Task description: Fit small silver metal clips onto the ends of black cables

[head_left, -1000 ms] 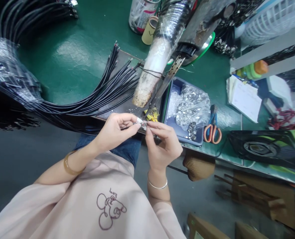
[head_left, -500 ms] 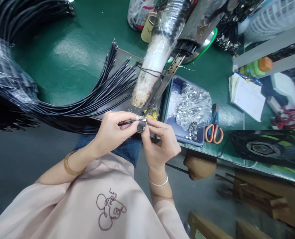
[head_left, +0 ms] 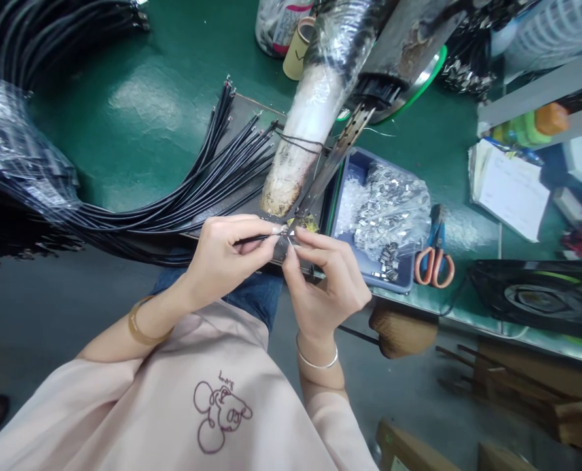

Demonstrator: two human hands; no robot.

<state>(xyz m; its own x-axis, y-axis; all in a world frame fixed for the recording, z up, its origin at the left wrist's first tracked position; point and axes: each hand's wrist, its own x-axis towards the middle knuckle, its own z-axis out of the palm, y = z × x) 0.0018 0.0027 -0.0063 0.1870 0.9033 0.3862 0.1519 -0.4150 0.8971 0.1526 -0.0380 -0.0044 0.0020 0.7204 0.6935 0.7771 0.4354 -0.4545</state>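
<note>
Glossy green worktop (head_left: pixel 138 150): slim black cable (head_left: pixel 257 240) in left hand (head_left: pixel 222 255)

The cable was gripped between the left thumb and forefinger, its end directed toward the right hand (head_left: pixel 327 275). Right thumb and forefinger were drawn close together beside that end; their exact hold could not be determined. A perforated metal soldering iron (head_left: pixel 337 152) sloped down near both hands. Rightward stood a blue plastic tray (head_left: pixel 362 265); a fanned bundle of black cables (head_left: pixel 183 196) lay leftward. Grey floor (head_left: pixel 119 288) showed below.

Cables (head_left: pixel 138 219) left on the table (head_left: pixel 144 104), tray (head_left: pixel 362 260) right
A bag (head_left: pixel 392 209) lies in the tray; scissors (head_left: pixel 437 234) just right of it, notebook (head_left: pixel 509 190) farther right.
</note>
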